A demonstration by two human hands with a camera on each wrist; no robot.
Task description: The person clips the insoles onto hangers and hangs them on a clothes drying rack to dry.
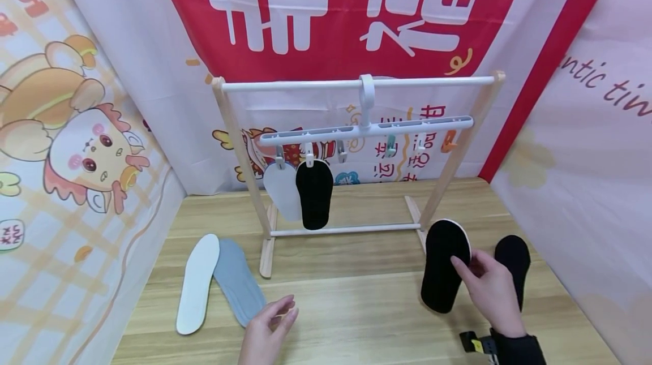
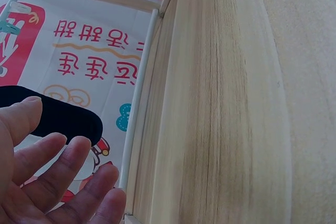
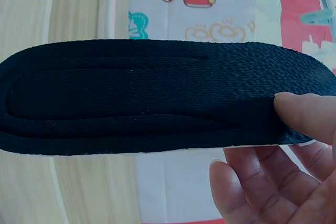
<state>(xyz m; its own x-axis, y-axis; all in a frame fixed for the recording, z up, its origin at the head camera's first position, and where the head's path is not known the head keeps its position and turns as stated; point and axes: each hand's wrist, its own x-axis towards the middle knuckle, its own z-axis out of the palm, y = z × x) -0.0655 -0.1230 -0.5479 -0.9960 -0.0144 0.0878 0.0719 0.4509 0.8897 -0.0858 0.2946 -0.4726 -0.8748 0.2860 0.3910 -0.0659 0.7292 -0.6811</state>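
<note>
My right hand (image 1: 491, 291) pinches a black insole (image 1: 444, 263) by its right edge, thumb on the dark face and fingers behind; in the right wrist view the insole (image 3: 131, 93) shows stitched-looking ridges and a thin white edge. Over the front of the table my left hand (image 1: 270, 328) is relaxed and holds nothing, close to a grey-blue insole (image 1: 238, 280). A white insole (image 1: 197, 286) overlaps that one. From a white clip hanger (image 1: 367, 129) hang a white insole (image 1: 281, 189) and a black insole (image 1: 314, 195), side by side at its left end.
The hanger hooks over the top bar of a wood-and-white rack (image 1: 295, 85). Several more clips, including a green clip (image 1: 390, 146) and an orange clip (image 1: 449, 141), hang without insoles. Another black insole (image 1: 513, 260) lies at the right, partly behind my right hand. Printed cloth walls (image 1: 586, 184) surround the table.
</note>
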